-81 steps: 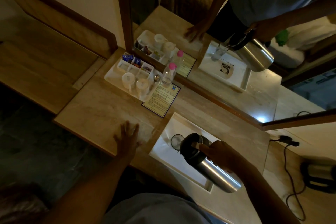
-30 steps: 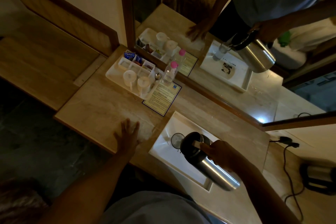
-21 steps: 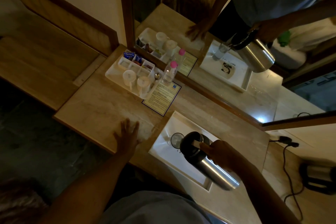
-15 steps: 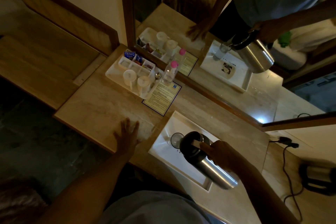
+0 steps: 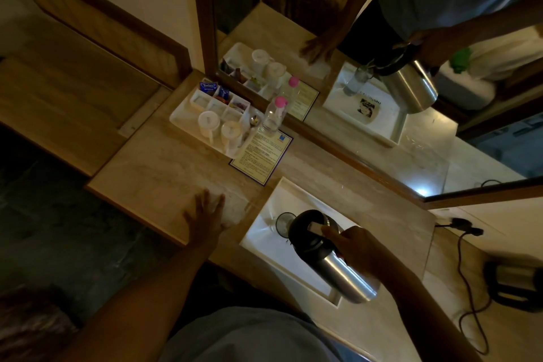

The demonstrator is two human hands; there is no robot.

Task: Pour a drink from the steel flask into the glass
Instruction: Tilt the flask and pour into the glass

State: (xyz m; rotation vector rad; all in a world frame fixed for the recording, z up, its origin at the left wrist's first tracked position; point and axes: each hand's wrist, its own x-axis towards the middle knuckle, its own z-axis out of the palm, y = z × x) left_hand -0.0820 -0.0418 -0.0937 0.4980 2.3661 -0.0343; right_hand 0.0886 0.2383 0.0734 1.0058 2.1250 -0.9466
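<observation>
I see my right hand with fingers clamped on the steel flask, tilted over the glass on the white tray. My left hand lies flat, fingers spread, on the bench.

Counter: a beige marble-look countertop is running along a mirrored wall.
Lying on it: a white tray, a white compartment tray, a printed card.
Also resting there: left hand, palm flat.
</observation>
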